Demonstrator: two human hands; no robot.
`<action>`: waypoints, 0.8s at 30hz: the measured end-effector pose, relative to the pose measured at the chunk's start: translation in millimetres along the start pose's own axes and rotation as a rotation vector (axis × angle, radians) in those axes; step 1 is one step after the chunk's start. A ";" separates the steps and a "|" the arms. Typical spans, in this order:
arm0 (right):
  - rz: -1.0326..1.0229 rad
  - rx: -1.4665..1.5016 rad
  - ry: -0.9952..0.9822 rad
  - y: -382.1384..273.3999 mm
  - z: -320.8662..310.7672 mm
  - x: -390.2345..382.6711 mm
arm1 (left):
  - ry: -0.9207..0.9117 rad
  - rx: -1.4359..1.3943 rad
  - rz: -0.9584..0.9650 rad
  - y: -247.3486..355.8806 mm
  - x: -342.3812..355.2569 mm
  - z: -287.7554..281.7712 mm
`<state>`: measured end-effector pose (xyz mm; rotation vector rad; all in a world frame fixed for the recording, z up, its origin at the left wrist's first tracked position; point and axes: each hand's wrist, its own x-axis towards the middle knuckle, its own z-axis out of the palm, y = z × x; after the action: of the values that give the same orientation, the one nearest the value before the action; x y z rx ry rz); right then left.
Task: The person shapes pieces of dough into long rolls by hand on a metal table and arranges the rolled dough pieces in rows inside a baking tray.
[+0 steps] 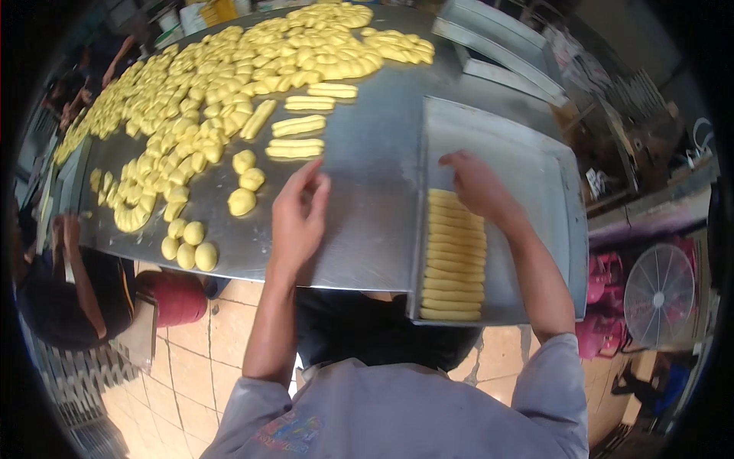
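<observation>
My left hand (300, 218) hovers over the metal table (363, 199), fingers stretched forward and thumb apart, holding nothing that I can see. Just beyond its fingertips lie several pale yellow dough sticks (297, 148). My right hand (478, 185) is above a shallow metal tray (527, 176), its index finger pointing left and no dough visible in it. Below that hand, a column of dough sticks (453, 260) lies side by side along the tray's left wall. The far end of the column is partly hidden by the hand.
A large spread of cut dough pieces (306, 46) covers the table's far and left parts. Round dough balls (205, 255) sit by the near edge. Empty metal trays (497, 46) are stacked at the far right. Another person's hand (67, 229) is at the left edge. A fan (659, 297) stands right.
</observation>
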<state>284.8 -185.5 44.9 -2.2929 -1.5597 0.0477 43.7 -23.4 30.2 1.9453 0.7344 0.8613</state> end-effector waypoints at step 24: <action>0.026 0.636 -0.151 -147.1 70.1 162.4 | 0.356 -0.318 -0.225 -62.6 -19.5 -26.8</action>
<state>200.4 28.3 54.5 -1.8297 -1.3277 0.6400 0.8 3.0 -19.7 1.4159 0.9390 1.1217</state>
